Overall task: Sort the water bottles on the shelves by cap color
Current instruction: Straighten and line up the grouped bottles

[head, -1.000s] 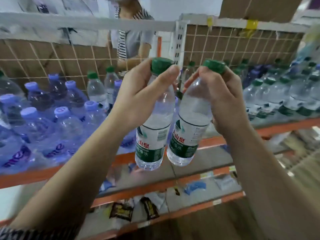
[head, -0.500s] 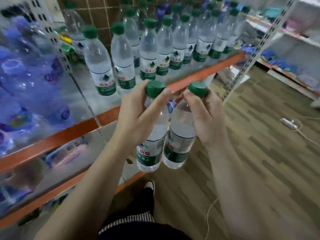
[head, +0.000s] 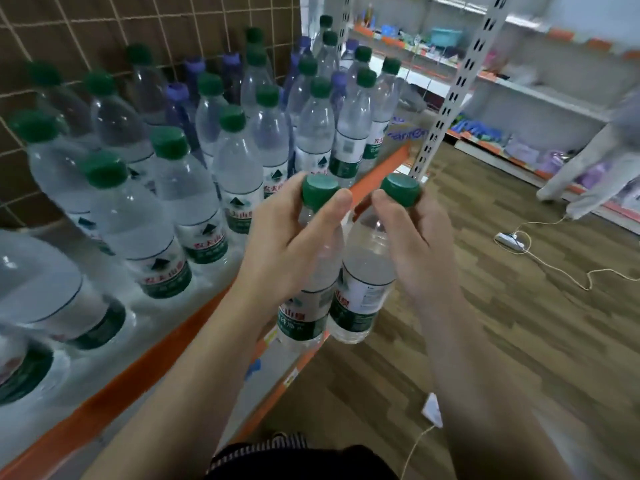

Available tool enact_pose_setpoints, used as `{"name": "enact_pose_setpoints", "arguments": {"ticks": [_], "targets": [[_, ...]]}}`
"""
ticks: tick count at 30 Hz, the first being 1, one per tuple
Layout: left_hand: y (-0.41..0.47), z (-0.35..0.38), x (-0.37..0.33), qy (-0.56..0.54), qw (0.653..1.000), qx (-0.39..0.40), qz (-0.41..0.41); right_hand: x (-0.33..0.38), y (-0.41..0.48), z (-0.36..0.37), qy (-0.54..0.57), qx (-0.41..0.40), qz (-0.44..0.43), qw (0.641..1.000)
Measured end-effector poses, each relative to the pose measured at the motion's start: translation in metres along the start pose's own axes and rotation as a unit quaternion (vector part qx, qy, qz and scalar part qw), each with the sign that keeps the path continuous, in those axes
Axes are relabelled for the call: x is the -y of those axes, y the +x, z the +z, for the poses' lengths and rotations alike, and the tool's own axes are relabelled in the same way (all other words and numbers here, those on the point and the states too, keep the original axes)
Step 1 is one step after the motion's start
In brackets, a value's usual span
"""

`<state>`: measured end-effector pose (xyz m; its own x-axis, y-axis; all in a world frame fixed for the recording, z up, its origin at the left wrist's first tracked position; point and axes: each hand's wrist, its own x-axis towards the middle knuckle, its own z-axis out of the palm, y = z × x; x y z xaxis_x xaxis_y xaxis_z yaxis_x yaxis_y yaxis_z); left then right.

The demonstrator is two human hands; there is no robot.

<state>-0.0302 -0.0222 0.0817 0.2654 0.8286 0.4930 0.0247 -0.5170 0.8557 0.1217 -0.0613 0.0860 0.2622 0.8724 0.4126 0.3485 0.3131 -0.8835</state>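
Note:
My left hand (head: 284,251) grips a clear green-capped bottle (head: 308,320) by its neck and shoulder. My right hand (head: 415,251) holds a second green-capped bottle (head: 363,292) the same way. Both bottles hang upright, side by side, just off the orange front edge of the shelf (head: 166,344). On that shelf stand several green-capped bottles (head: 162,216) in rows. Among them, toward the back, are a few purple-capped bottles (head: 178,98).
A brown grid panel (head: 104,32) backs the shelf. A white perforated upright (head: 450,84) ends it on the right. Wood floor (head: 485,341) lies beyond, with a power strip and cable (head: 509,241). Another person's legs (head: 588,174) stand by a far goods shelf (head: 540,98).
The view has swung right, from the purple-capped section to the green-capped section. Both hands kept their bottles and carried them along the shelf front.

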Motion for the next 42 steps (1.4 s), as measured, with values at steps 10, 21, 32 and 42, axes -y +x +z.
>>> {"name": "enact_pose_setpoints", "arguments": {"ticks": [10,21,32,42], "targets": [[0.107,0.067,0.054,0.024,0.999,-0.044,-0.014,-0.075,0.140,-0.055,0.076,0.008,-0.021,0.997],[0.227,0.138,0.027,0.106,0.959,-0.261,0.018,-0.069,0.325,-0.108,0.187,0.207,-0.096,0.955],[0.280,0.179,0.034,0.159,0.941,-0.298,0.022,-0.096,0.395,-0.134,0.173,0.233,-0.120,0.950],[0.313,0.229,0.071,0.176,0.932,-0.317,-0.012,-0.165,0.430,-0.138,0.101,0.191,-0.126,0.968]]}}
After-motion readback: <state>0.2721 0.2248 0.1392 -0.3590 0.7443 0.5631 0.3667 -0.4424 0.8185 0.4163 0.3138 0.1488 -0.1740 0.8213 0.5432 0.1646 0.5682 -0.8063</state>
